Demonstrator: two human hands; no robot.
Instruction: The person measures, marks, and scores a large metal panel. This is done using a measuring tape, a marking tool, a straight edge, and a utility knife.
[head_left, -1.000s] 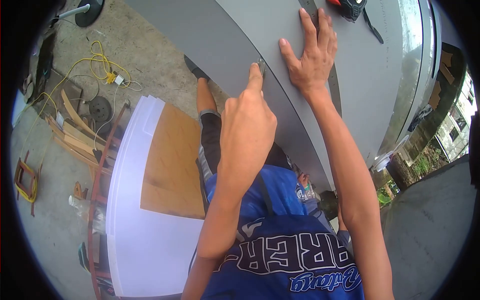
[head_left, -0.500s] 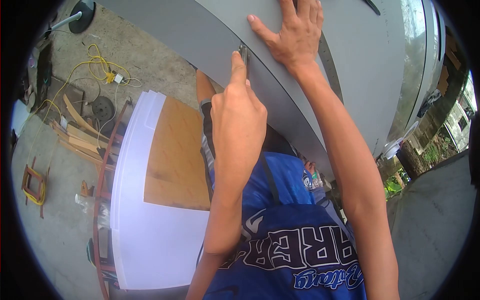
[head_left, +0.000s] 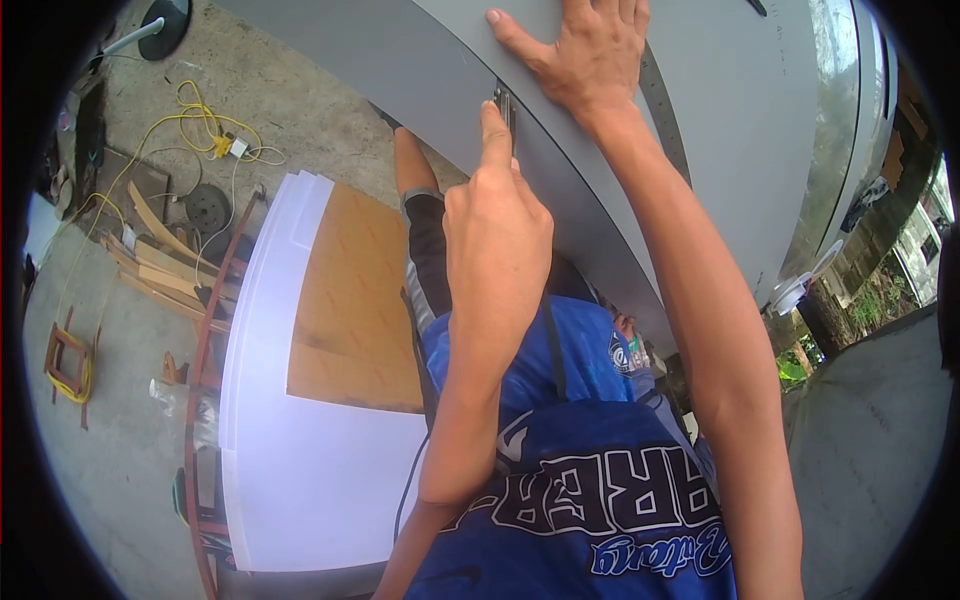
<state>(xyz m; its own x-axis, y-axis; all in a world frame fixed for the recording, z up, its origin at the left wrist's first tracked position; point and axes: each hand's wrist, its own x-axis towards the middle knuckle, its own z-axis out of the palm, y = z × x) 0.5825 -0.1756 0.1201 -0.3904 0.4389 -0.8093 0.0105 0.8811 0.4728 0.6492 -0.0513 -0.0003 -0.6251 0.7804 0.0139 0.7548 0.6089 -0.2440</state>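
My left hand point(head_left: 500, 235) is closed around a slim metal cutter knife point(head_left: 508, 105), its index finger stretched along the top. The knife's tip meets a long dark line on the grey sheet point(head_left: 410, 75); most of its handle is hidden by the hand. To the right, my right hand point(head_left: 590, 60) lies flat with spread fingers on the grey surface beside that line, its fingertips cut off by the top of the view. A curved-looking strip with marks, like a metal ruler point(head_left: 665, 125), runs along by my right wrist.
White sheets point(head_left: 320, 480) with a brown panel point(head_left: 355, 310) on top rest on a red metal frame point(head_left: 207, 350) to the left. On the concrete floor lie wood strips point(head_left: 160, 265), a yellow cord point(head_left: 185, 125) and a dark disc point(head_left: 208, 210). Another person's hand point(head_left: 626, 325) shows beyond my shirt.
The cutter knife in my left hand has slid a little along the line toward my body. My right hand stays flat on the surface; the whole view has shifted slightly.
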